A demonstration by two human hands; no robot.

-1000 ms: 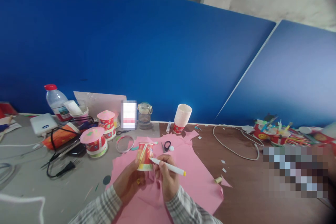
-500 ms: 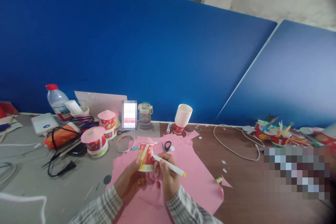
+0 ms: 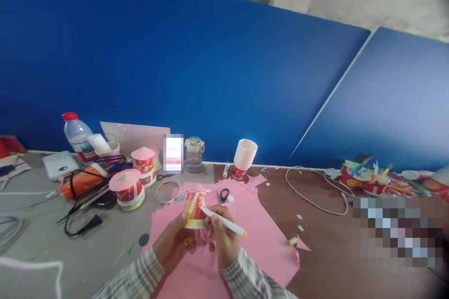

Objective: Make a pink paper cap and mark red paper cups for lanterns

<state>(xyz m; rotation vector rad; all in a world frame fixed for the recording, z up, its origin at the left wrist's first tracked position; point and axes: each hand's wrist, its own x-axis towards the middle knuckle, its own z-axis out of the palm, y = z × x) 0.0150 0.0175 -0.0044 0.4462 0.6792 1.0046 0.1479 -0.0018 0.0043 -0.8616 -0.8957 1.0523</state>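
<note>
My left hand (image 3: 174, 238) is closed round the side of an upside-down red paper cup (image 3: 195, 211) with a yellow band near its rim. A small yellow thing, perhaps the pen's cap, shows at that hand's lower fingers. My right hand (image 3: 224, 236) grips a white marker pen (image 3: 228, 224) with a yellow end. The pen's tip is at the cup's printed side; whether it touches cannot be made out. Under both hands lies a large pink paper sheet (image 3: 259, 238). Scissors (image 3: 223, 194) with dark handles rest on it beyond my right hand.
Behind the sheet stands a leaning stack of paper cups (image 3: 244, 154). To the left are cups with pink paper tops (image 3: 125, 182), a tape roll (image 3: 167, 192), a glass jar (image 3: 194, 155) and a black plug cable (image 3: 91, 225). A white cable (image 3: 315, 205) and pen-filled cups (image 3: 375, 184) lie right.
The pen's tip has shifted slightly left along the cup's side. Both hands keep their hold, and the cup stays nearly in place.
</note>
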